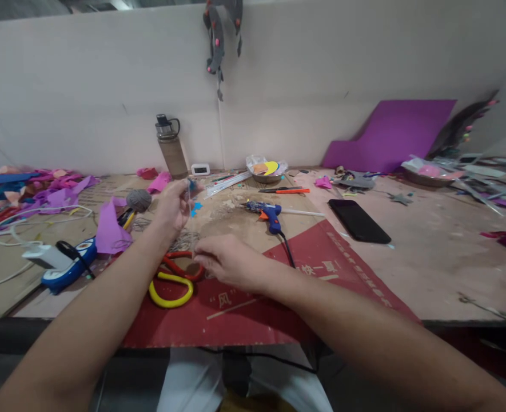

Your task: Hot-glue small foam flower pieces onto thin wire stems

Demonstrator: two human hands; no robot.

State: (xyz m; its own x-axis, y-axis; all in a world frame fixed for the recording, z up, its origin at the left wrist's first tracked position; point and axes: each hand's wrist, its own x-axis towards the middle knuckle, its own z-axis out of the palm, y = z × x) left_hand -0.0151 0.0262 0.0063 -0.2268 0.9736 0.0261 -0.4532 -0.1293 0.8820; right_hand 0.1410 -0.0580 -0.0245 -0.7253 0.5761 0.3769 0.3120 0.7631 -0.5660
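My left hand (174,207) is raised over the table, its fingers pinched round a small blue piece (191,184). Lower and to the right, my right hand (227,260) is closed in a pinch. A thin, pale strand of yarn seems to run between the two hands, though it is faint. Loose grey yarn (184,240) lies tangled beneath them. Just under my right hand are scissors with one red and one yellow handle (171,290); their blades are hidden. A ball of grey yarn (138,200) sits left of my left hand.
A blue glue gun (271,217) lies on the cardboard, its cord trailing over the red sheet (253,320). A phone (359,221) is to the right. Left are a power strip (73,266) with cables and felt scraps (64,194). A bottle (171,150) stands behind.
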